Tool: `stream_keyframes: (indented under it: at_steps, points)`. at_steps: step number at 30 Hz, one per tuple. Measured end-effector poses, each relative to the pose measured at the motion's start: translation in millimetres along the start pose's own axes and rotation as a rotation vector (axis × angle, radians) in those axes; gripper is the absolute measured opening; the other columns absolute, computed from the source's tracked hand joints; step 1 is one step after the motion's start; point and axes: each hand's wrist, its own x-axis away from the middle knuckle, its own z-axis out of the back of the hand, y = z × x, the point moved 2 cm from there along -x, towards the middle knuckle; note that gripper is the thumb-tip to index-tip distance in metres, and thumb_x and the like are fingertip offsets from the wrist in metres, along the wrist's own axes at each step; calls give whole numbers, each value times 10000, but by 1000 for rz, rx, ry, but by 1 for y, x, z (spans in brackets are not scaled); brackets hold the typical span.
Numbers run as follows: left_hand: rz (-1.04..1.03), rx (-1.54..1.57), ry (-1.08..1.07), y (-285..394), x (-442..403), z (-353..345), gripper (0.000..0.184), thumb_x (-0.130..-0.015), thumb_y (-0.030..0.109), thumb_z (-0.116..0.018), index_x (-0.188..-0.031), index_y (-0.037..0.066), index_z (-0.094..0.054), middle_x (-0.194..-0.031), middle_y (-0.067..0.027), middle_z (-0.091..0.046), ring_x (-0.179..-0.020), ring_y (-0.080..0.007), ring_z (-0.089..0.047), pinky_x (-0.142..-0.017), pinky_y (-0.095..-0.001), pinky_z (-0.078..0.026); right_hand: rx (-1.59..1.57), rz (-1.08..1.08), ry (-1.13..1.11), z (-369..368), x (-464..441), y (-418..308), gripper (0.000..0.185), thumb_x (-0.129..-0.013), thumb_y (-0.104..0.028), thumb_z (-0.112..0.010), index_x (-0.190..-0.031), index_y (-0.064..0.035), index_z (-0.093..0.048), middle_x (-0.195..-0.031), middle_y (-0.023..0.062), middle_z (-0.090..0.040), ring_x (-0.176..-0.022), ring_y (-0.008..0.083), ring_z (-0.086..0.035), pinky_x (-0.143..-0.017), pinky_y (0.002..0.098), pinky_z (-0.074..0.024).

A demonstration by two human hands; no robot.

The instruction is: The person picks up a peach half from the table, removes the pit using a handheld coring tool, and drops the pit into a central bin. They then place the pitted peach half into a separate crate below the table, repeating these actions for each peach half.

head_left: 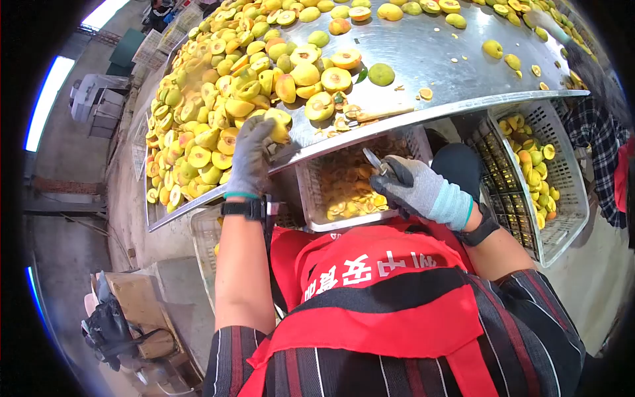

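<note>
My left hand (pixel 250 155), in a grey glove, is closed on a yellow halved fruit (pixel 280 126) at the metal table's near edge. Its fingers wrap the fruit's left side. My right hand (pixel 417 188), gloved in grey with a light blue cuff, grips a small knife (pixel 372 158) whose blade points up and left. Below that blade, a white crate (pixel 313 206) holds fruit pieces and scraps. A large heap of halved yellow fruit (pixel 198 157) lies beside and beyond my left hand.
The table's metal rim (pixel 423 118) runs across in front of me. Stacked crates (pixel 570 198) with fruit stand at the right, near a co-worker's plaid sleeve (pixel 595 129). Another crate (pixel 202 248) is below the table at left. A bag (pixel 112 331) lies on a box lower left.
</note>
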Motion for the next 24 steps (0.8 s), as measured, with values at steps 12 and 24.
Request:
stream_keyframes:
  at_steps: [12,24]
  points:
    - [57,706,-317,-11,81,-41,600,-903,470,-370,-1233,-29,-416,-1078,-213,-565,-825,-293,-612,-724,-390,-521,132,283,-66,-36,-27,-54,314,-877,-310,-446,-992,-28,-525,-911,220,-561,-850,370,-554,-727,431,-448]
    - [-141,252,-123,-13,93,-55,516,-935,452,-334,-1197,26,-462,-1033,-128,-580,-927,-189,-574,-813,-317,-478,154,447,55,-50,-23,-53,248,-853,-239,-512,-938,-7,-529,-779,194,-585,-709,308,-575,-642,397,-458]
